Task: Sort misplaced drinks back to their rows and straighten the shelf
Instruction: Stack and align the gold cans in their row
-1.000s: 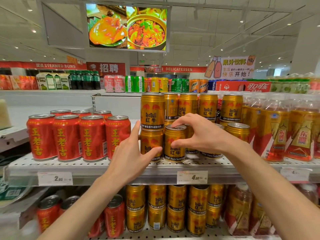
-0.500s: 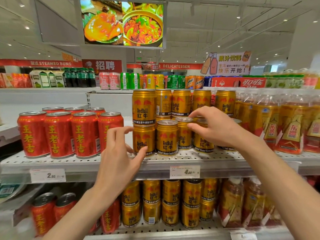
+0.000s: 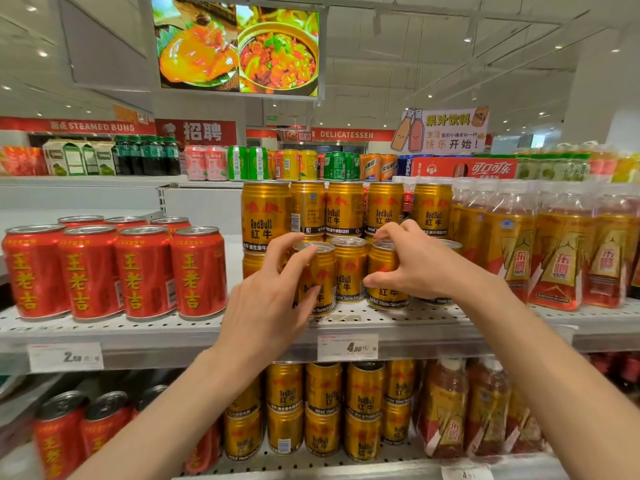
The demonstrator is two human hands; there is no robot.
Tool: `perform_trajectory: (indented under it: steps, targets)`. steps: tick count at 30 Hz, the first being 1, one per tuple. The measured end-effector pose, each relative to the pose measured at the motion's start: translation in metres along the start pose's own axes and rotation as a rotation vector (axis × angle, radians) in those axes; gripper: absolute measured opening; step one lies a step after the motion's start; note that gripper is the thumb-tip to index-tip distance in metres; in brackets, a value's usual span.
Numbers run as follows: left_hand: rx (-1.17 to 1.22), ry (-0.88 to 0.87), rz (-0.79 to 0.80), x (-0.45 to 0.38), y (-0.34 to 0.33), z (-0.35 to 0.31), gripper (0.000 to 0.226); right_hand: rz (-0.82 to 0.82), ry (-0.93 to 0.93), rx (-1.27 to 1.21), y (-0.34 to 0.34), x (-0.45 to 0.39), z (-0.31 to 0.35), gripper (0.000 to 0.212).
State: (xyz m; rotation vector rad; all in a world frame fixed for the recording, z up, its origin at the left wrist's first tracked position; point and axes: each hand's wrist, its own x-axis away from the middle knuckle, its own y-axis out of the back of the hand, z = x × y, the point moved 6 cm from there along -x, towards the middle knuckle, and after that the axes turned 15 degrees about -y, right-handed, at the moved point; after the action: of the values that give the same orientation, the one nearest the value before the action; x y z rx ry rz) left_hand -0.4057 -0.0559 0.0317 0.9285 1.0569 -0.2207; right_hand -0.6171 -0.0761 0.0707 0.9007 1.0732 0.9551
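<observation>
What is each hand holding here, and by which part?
Left hand grips a gold can round its side, fingertips at the rim. Right hand grips another gold can by its top and side.

Left of the short gold metal Red Bull cans with red bull emblems and dark lettering stand bright red aluminium cans printed with yellow characters and topped by silver lids. Right of the gold cans, clear plastic bottles carry amber drink and red-and-gold triangle-patterned labels, all on a pale grey perforated metal shelf.
</observation>
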Motion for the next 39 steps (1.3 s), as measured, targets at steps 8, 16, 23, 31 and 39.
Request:
perform_trajectory:
  steps: [8, 16, 23, 31, 39]
  targets:
    - [0.061, 0.028, 0.022, -0.008, -0.009, -0.002, 0.055, 0.009, 0.053, -0.123, 0.007, 0.011, -0.008, 0.068]
    - [0.134, 0.041, 0.023, -0.007, -0.013, -0.001, 0.054, -0.019, 0.158, -0.253, 0.005, 0.020, 0.001, 0.069]
    - [0.163, 0.038, 0.025, -0.007, -0.017, -0.004, 0.057, -0.014, 0.064, -0.345, 0.022, 0.006, 0.007, 0.043]
    - [0.154, 0.038, 0.035, -0.009, -0.014, -0.005, 0.056, 0.271, -0.052, -0.341, 0.010, -0.036, 0.032, 0.020]
    - [0.140, 0.036, 0.050, -0.011, -0.011, -0.007, 0.057, 0.277, -0.069, -0.442, 0.008, -0.037, 0.032, 0.023]
